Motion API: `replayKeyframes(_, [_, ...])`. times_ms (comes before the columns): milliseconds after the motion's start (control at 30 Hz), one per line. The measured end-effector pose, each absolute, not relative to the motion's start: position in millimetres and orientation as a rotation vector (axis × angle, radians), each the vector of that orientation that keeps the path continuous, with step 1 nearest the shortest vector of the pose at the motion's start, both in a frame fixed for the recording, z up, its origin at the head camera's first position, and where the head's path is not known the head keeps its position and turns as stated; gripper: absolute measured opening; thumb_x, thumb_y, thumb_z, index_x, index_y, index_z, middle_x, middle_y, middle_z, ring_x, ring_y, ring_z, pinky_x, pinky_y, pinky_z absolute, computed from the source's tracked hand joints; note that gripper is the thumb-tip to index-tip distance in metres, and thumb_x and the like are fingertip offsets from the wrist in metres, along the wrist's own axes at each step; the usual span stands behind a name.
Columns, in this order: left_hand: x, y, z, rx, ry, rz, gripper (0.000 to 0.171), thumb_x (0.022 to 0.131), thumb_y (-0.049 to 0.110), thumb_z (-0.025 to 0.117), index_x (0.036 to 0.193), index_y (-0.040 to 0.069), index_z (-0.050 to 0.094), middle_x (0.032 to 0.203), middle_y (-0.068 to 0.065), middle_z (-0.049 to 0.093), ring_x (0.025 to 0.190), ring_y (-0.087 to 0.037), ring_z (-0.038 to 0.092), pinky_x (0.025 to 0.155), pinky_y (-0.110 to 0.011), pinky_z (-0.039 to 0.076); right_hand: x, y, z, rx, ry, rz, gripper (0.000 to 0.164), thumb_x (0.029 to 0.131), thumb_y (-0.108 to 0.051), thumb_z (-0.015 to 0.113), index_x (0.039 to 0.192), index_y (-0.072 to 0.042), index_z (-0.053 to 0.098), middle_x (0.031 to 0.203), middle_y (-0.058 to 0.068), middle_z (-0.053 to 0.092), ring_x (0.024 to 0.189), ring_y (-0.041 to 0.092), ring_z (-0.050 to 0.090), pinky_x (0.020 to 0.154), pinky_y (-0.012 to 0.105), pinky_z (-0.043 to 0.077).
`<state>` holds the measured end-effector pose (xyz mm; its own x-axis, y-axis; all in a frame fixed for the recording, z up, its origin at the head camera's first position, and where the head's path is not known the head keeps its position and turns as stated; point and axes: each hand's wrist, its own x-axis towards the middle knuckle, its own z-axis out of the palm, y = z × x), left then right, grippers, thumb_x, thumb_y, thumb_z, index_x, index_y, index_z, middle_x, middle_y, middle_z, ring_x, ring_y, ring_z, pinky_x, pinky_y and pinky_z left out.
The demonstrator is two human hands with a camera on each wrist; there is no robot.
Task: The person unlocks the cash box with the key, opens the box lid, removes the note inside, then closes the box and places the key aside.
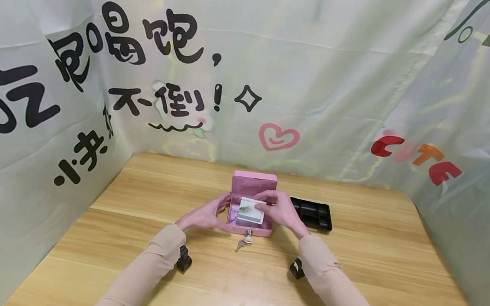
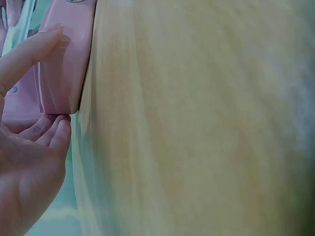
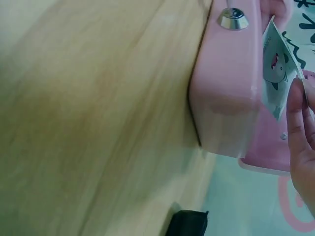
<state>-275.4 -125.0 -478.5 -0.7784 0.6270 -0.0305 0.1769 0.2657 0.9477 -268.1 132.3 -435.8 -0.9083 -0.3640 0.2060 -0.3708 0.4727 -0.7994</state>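
Note:
A pink metal cash box (image 1: 259, 232) sits on the table with its lid (image 1: 254, 181) raised at the back. My left hand (image 1: 204, 215) grips its left end, the thumb (image 2: 37, 51) on the front wall and the fingers bent against the side. Between thumb and fingers, my right hand (image 1: 283, 210) pinches a small white printed paper card (image 1: 249, 209) over the box opening. A cartoon picture shows on the card's face (image 3: 276, 64) in the right wrist view. Part of the box's inside is hidden behind the card.
A key (image 1: 241, 245) hangs from the lock (image 1: 248, 236) on the box's front. A black compartment tray (image 1: 316, 216) lies to the right of the box. Printed cloth (image 1: 335, 107) hangs around the back and sides of the wooden table (image 1: 230, 291).

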Motion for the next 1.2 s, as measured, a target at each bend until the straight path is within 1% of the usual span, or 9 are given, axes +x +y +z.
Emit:
replayKeyframes(200, [-275.3,-126.0,-478.7,0.723,2.155,1.505,0.115,0.074,-0.005,0.081,0.159,-0.005,0.004,0.167,-0.028,0.012,0.154,-0.045,0.018,0.13,-0.054,0.017,-260.0,139.8,-431.1,0.593,-2.66,1.533,0.021,0.088,-0.009,0.075,0.108,-0.003,0.076,0.103,0.016,0.075,0.085,0.013,0.069,0.07,0.018,0.057])
replayKeyframes(367, [-275.8,-126.2,-481.1,0.721,2.141,1.522,0.114,0.073,-0.007,0.08,0.159,-0.003,0.006,0.167,-0.026,0.012,0.155,-0.043,0.017,0.13,-0.053,0.016,-253.7,151.9,-430.8,0.554,-2.621,1.644,0.025,0.088,-0.009,0.075,0.111,0.0,0.075,0.108,0.021,0.075,0.088,0.014,0.069,0.07,0.016,0.057])
replayKeyframes(467, [-276.1,-126.4,-481.9,0.725,2.148,1.517,0.114,0.073,-0.006,0.081,0.16,-0.002,0.006,0.168,-0.024,0.012,0.155,-0.043,0.018,0.13,-0.053,0.016,-250.5,160.3,-430.1,0.52,-2.617,1.69,0.026,0.089,-0.011,0.075,0.112,0.0,0.074,0.108,0.021,0.075,0.083,0.011,0.067,0.062,0.017,0.053])
replayKeyframes(567, [-276.4,-126.4,-482.2,0.736,2.147,1.515,0.114,0.073,-0.005,0.081,0.16,-0.002,0.006,0.168,-0.024,0.012,0.155,-0.042,0.018,0.13,-0.053,0.016,-246.2,167.8,-428.0,0.456,-2.615,1.749,0.027,0.089,-0.014,0.075,0.113,-0.002,0.074,0.101,0.017,0.076,0.07,0.009,0.06,0.05,0.019,0.045])
replayKeyframes(633, [-276.5,-126.4,-482.1,0.749,2.148,1.512,0.114,0.074,-0.004,0.081,0.16,-0.003,0.005,0.168,-0.024,0.012,0.155,-0.043,0.018,0.13,-0.054,0.017,-243.1,172.3,-426.8,0.415,-2.6,1.788,0.026,0.089,-0.016,0.075,0.113,-0.004,0.074,0.097,0.015,0.076,0.066,0.011,0.058,0.047,0.019,0.041])
replayKeyframes(700, [-277.0,-126.5,-482.6,0.764,2.148,1.51,0.114,0.074,-0.004,0.081,0.159,-0.003,0.005,0.168,-0.025,0.012,0.155,-0.043,0.018,0.13,-0.054,0.017,-239.9,177.1,-426.5,0.396,-2.587,1.798,0.027,0.089,-0.017,0.076,0.113,-0.004,0.074,0.097,0.014,0.076,0.066,0.009,0.059,0.049,0.021,0.046])
replayKeyframes(900, [-277.2,-125.8,-482.3,0.767,2.137,1.52,0.113,0.074,-0.007,0.08,0.159,-0.003,0.006,0.168,-0.024,0.014,0.155,-0.042,0.018,0.131,-0.052,0.017,-231.9,191.5,-430.3,0.346,-2.545,1.77,0.03,0.087,-0.016,0.078,0.113,-0.001,0.074,0.097,0.012,0.078,0.075,0.006,0.067,0.065,0.027,0.062])
replayKeyframes(1100, [-277.3,-126.3,-482.6,0.757,2.138,1.523,0.113,0.073,-0.008,0.079,0.159,-0.003,0.006,0.168,-0.025,0.013,0.155,-0.042,0.018,0.131,-0.052,0.016,-227.1,205.6,-437.0,0.341,-2.475,1.823,0.031,0.086,-0.008,0.078,0.111,0.008,0.071,0.093,0.005,0.079,0.074,0.003,0.068,0.068,0.03,0.065])
replayKeyframes(1200, [-276.9,-126.2,-482.3,0.747,2.146,1.517,0.113,0.073,-0.008,0.079,0.16,-0.002,0.006,0.168,-0.023,0.014,0.156,-0.04,0.017,0.131,-0.051,0.016,-224.4,212.3,-439.7,0.336,-2.484,1.847,0.032,0.086,-0.006,0.077,0.112,0.011,0.069,0.096,0.01,0.079,0.076,0.003,0.069,0.071,0.028,0.064])
